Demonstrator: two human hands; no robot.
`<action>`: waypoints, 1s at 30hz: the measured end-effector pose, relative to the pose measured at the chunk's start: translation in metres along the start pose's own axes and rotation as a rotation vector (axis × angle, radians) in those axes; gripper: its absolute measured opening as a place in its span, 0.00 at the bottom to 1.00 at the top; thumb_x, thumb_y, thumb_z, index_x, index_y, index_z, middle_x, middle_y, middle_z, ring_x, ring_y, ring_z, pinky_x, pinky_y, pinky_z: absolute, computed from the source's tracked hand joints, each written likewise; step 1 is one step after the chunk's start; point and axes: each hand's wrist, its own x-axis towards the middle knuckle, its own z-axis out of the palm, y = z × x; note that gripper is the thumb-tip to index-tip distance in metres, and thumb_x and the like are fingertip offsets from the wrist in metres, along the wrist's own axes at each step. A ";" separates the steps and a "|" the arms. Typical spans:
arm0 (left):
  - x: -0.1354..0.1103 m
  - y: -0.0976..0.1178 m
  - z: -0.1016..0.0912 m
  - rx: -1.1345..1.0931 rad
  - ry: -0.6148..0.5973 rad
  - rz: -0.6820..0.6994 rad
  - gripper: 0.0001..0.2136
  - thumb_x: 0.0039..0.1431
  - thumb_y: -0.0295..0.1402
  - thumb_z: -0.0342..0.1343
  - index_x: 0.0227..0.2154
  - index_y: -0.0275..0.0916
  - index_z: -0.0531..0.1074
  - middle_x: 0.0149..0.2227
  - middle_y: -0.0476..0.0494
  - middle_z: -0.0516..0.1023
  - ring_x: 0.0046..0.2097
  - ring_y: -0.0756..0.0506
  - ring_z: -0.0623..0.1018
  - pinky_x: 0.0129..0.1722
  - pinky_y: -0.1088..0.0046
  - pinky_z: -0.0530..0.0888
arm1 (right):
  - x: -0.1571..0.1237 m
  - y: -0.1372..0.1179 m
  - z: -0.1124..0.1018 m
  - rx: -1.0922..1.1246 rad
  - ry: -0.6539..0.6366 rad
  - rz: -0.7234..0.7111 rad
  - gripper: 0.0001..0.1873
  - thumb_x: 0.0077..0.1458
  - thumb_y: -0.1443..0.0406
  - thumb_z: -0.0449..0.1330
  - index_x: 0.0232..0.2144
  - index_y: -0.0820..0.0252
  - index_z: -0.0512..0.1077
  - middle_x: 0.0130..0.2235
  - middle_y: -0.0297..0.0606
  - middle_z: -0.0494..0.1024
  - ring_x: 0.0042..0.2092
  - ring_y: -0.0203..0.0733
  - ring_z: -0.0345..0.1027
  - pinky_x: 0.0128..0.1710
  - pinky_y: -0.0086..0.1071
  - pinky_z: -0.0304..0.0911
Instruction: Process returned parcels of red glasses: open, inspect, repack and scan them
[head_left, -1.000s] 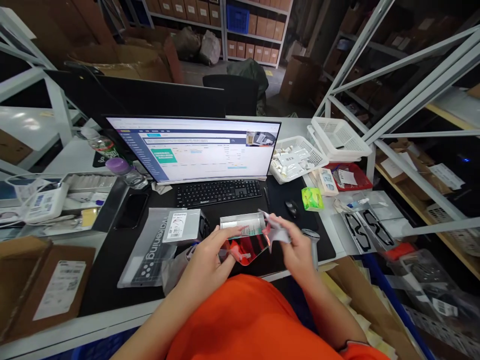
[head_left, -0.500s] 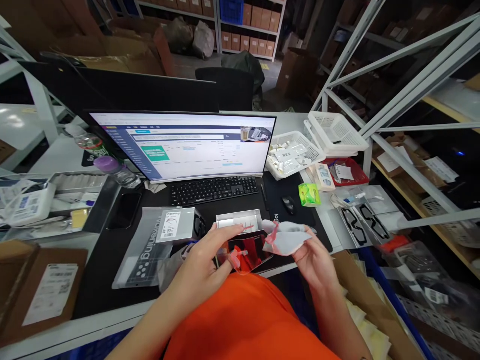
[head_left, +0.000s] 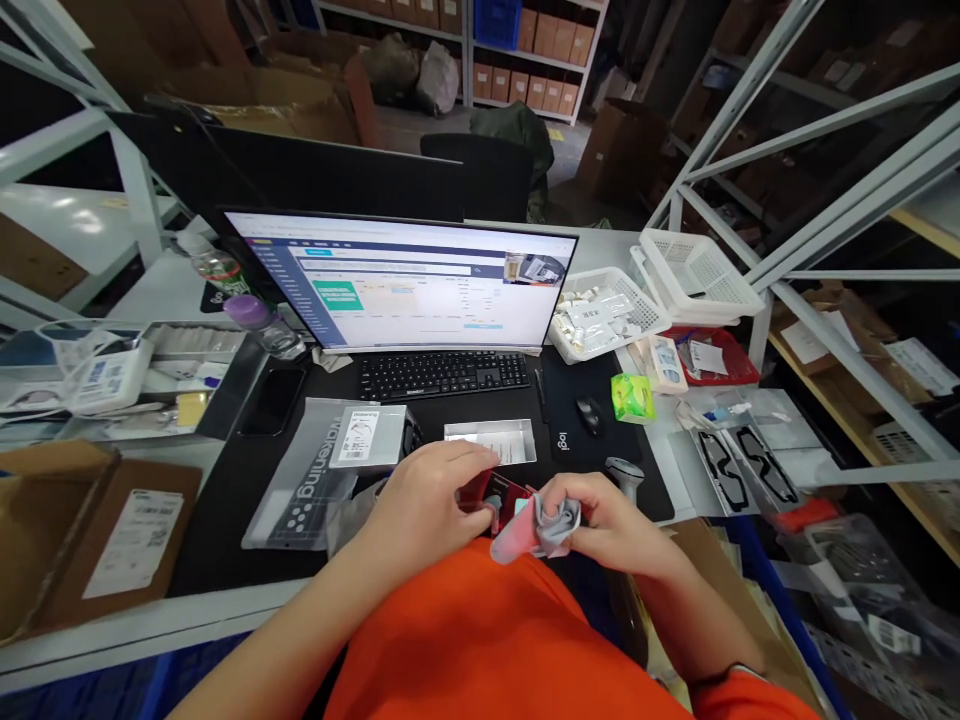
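Note:
My left hand [head_left: 427, 500] is closed around the left end of a shiny red mirrored lens [head_left: 508, 492] that looks like eyewear. Much of the lens is hidden by my fingers and the cloth. A bunched grey cloth [head_left: 556, 528] is pinched in my right hand [head_left: 611, 522], close against the lens's right side; a reddish tint shows on its left part. Just beyond my hands lies an open silver box tray [head_left: 517, 440]. Left of it, a silver carton [head_left: 367, 437] with a white label rests on a clear printed pouch [head_left: 281, 500].
A keyboard [head_left: 442, 375] sits below the monitor [head_left: 420, 290]. To the right are a mouse [head_left: 589, 415], a green packet [head_left: 632, 398], a scanner [head_left: 625, 475] and white baskets [head_left: 694, 270]. At left are a phone [head_left: 274, 402] and a cardboard box [head_left: 112, 540].
The cloth was hanging loosely in my right hand, apart from the lens; now it is bunched up and brought left and down to it. My view has shifted slightly left.

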 end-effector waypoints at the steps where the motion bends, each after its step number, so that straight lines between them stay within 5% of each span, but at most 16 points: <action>1: 0.001 0.001 -0.001 0.025 0.008 0.025 0.19 0.44 0.24 0.59 0.43 0.42 0.78 0.43 0.44 0.83 0.45 0.40 0.81 0.47 0.61 0.79 | 0.003 0.006 0.001 0.033 0.007 0.017 0.05 0.50 0.72 0.63 0.30 0.58 0.74 0.32 0.33 0.78 0.32 0.37 0.69 0.32 0.28 0.65; 13: 0.019 -0.001 -0.020 0.251 -0.219 0.240 0.10 0.53 0.23 0.56 0.37 0.40 0.77 0.34 0.44 0.80 0.40 0.43 0.80 0.60 0.57 0.71 | 0.028 0.004 0.036 0.304 0.108 0.239 0.09 0.45 0.68 0.67 0.24 0.58 0.68 0.23 0.31 0.79 0.26 0.42 0.76 0.26 0.28 0.62; 21: 0.025 -0.003 -0.014 0.344 -0.240 0.364 0.11 0.56 0.20 0.54 0.39 0.37 0.78 0.33 0.45 0.80 0.39 0.44 0.79 0.62 0.57 0.69 | 0.038 0.003 0.032 0.126 0.211 0.223 0.09 0.36 0.73 0.68 0.21 0.60 0.71 0.21 0.25 0.71 0.22 0.29 0.57 0.22 0.24 0.50; 25: 0.023 0.000 -0.011 0.337 -0.056 0.358 0.16 0.62 0.20 0.50 0.49 0.38 0.74 0.44 0.41 0.81 0.50 0.43 0.78 0.66 0.53 0.64 | 0.046 0.004 0.035 0.142 0.360 0.155 0.09 0.38 0.72 0.67 0.22 0.58 0.70 0.22 0.27 0.72 0.24 0.32 0.60 0.23 0.25 0.54; 29: -0.004 0.007 -0.005 0.342 0.366 -0.104 0.25 0.62 0.24 0.51 0.62 0.40 0.61 0.59 0.32 0.70 0.62 0.35 0.69 0.63 0.47 0.67 | 0.046 0.014 0.041 0.258 0.640 0.019 0.13 0.42 0.67 0.69 0.23 0.56 0.66 0.24 0.30 0.75 0.25 0.36 0.66 0.25 0.27 0.59; 30: -0.012 0.008 0.000 0.296 0.379 -0.143 0.26 0.62 0.26 0.52 0.63 0.38 0.60 0.59 0.31 0.69 0.61 0.35 0.70 0.61 0.50 0.70 | 0.045 0.017 0.043 0.267 0.672 -0.032 0.13 0.44 0.66 0.70 0.23 0.56 0.66 0.26 0.32 0.77 0.27 0.37 0.68 0.26 0.28 0.60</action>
